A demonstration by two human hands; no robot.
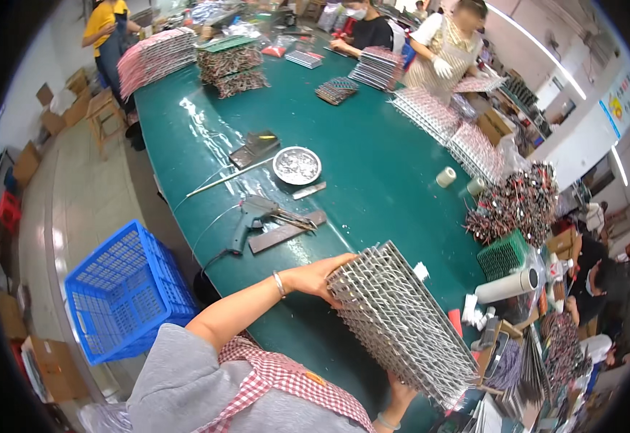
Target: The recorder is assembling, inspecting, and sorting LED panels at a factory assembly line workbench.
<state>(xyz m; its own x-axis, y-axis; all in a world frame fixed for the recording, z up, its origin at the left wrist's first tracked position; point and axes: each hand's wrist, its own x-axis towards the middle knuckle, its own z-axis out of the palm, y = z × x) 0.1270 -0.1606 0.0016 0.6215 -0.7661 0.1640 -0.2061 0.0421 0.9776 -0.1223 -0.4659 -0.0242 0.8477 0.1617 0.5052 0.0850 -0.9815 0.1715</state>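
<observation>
A tall, long stack of thin grey panels (405, 325) with rows of small pale parts along their edges leans over the green table in front of me. My left hand (320, 279) grips its far left end, the fingers partly hidden behind it. Low at the near end, my right hand (400, 393) holds the stack from the side, most of its fingers covered by the panels. Left of the stack lie a glue gun (246, 224) with a cord and a dark flat bar (286, 232). Behind them stands a round metal bowl (297, 166) with shiny bits in it.
A blue plastic crate (123, 289) stands on the floor at left. Along the table's right side are wire bundles (517, 206), a white cylinder (506, 286) and a green basket (504, 256). Panel stacks (157, 59) line the far edge, where co-workers (448, 43) work.
</observation>
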